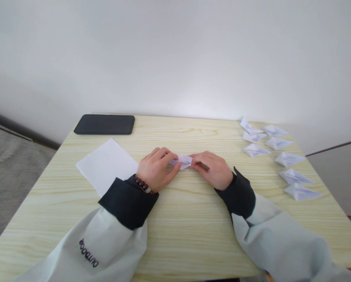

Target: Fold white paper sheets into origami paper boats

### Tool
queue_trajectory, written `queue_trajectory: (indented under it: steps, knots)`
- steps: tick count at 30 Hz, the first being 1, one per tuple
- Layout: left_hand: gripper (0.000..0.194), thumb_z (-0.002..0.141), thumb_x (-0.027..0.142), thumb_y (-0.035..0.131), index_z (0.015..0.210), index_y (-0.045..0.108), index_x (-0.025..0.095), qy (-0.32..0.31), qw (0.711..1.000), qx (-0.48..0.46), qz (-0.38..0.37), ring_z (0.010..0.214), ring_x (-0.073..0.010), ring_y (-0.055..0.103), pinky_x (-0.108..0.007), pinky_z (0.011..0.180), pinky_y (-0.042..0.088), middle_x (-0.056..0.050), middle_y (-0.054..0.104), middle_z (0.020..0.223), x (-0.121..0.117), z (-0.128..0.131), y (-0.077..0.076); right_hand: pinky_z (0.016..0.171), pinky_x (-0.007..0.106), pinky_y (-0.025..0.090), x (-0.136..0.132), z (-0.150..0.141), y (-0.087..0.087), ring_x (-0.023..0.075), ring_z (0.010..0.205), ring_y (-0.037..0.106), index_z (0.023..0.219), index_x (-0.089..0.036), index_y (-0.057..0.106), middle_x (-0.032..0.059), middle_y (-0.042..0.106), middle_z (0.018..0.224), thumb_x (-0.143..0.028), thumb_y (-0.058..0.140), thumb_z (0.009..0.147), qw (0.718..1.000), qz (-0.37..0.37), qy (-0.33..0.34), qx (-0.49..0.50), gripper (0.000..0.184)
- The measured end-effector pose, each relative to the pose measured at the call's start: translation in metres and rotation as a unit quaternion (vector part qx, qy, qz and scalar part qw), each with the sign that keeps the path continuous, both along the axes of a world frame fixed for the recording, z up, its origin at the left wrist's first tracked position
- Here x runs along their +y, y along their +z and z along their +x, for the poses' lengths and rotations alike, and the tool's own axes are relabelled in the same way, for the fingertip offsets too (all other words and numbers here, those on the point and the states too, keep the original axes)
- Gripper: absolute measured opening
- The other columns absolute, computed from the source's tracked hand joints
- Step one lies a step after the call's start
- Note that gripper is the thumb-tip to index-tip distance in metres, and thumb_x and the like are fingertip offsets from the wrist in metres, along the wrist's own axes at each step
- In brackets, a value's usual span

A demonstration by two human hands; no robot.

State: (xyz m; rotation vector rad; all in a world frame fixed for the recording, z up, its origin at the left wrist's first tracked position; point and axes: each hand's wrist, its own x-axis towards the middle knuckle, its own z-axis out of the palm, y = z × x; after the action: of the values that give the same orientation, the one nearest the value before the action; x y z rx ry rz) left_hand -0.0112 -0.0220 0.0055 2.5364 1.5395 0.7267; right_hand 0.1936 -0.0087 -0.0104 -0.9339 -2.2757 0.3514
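Between my two hands, over the middle of the table, is a small white folded paper boat (184, 159). My left hand (155, 168) pinches its left end with thumb and fingers; a dark bead bracelet circles that wrist. The right end is pinched by the fingertips of my right hand (212, 168). Parts of the paper are hidden behind the fingers. Beside my left wrist lie flat white paper sheets (106, 164), partly covered by the black cuff.
Several folded white paper boats (288, 159) sit in loose rows at the table's right side. A black phone (105, 124) lies at the back left. The pale wooden table (190, 235) meets a white wall (175, 58) along its far edge.
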Motion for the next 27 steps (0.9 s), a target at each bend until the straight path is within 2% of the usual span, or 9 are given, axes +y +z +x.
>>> queue_trajectory:
  steps: [6,12,15,18,20,23,27]
  knots:
    - [0.024,0.082,0.039,0.052,0.086,0.064,0.019,-0.035,0.999,-0.006,-0.003,0.079,-0.0178,0.056,-0.030,0.072,0.047,-0.005,0.063,0.083,0.001,-0.002,0.000,0.076,0.031,0.050,0.002,0.000,-0.001,0.0162,0.083,0.060,0.081,-0.020,0.062,0.0057,0.068,0.090,-0.029,0.055,0.085,0.999,0.029,0.016,-0.005,0.012]
    - [0.030,0.080,0.046,0.055,0.094,0.062,0.020,-0.087,0.995,-0.016,-0.040,0.082,-0.0180,0.057,-0.030,0.074,0.046,-0.004,0.064,0.089,0.007,-0.009,-0.002,0.073,0.029,0.051,0.002,-0.001,0.000,0.0158,0.078,0.061,0.080,-0.020,0.062,0.0049,0.068,0.082,-0.027,0.053,0.086,0.999,0.028,0.016,-0.005,0.013]
    - [0.029,0.080,0.042,0.056,0.097,0.060,0.019,-0.063,0.995,-0.059,-0.059,0.079,-0.0161,0.059,-0.027,0.072,0.047,-0.003,0.066,0.088,0.010,-0.014,-0.003,0.070,0.029,0.051,0.003,0.001,0.000,0.0158,0.075,0.061,0.081,-0.020,0.062,0.0038,0.068,0.079,-0.027,0.053,0.087,0.999,0.037,0.007,-0.015,0.012]
    - [0.023,0.081,0.038,0.055,0.092,0.063,0.019,-0.013,0.990,-0.112,-0.088,0.058,-0.0109,0.056,-0.022,0.059,0.045,0.001,0.067,0.076,0.013,-0.020,-0.003,0.068,0.029,0.052,0.004,0.005,-0.002,0.0161,0.073,0.064,0.085,-0.020,0.062,0.0041,0.070,0.081,-0.026,0.054,0.086,0.998,0.056,-0.026,-0.017,0.011]
    - [0.022,0.081,0.038,0.054,0.087,0.066,0.020,0.001,0.986,-0.140,-0.093,0.054,-0.0097,0.054,-0.021,0.055,0.044,0.002,0.069,0.075,0.014,-0.023,-0.002,0.070,0.029,0.053,0.003,0.007,-0.003,0.0170,0.078,0.066,0.092,-0.019,0.062,0.0050,0.071,0.087,-0.025,0.054,0.086,0.997,0.055,-0.055,-0.013,0.012]
    - [0.023,0.082,0.038,0.054,0.088,0.069,0.021,0.001,0.985,-0.150,-0.090,0.055,-0.0099,0.055,-0.021,0.056,0.044,0.001,0.071,0.079,0.014,-0.023,0.000,0.073,0.027,0.055,0.002,0.007,-0.003,0.0165,0.084,0.068,0.101,-0.021,0.060,0.0035,0.071,0.096,-0.024,0.055,0.085,0.996,-0.001,-0.087,0.024,0.017]
    - [0.022,0.082,0.035,0.053,0.086,0.070,0.021,-0.013,0.987,-0.136,-0.081,0.055,-0.0097,0.055,-0.020,0.055,0.043,0.001,0.071,0.079,0.012,-0.020,0.002,0.067,0.024,0.057,0.002,0.006,-0.002,0.0149,0.075,0.069,0.090,-0.022,0.065,0.0004,0.072,0.086,-0.026,0.063,0.079,0.982,-0.102,-0.114,0.111,0.012]
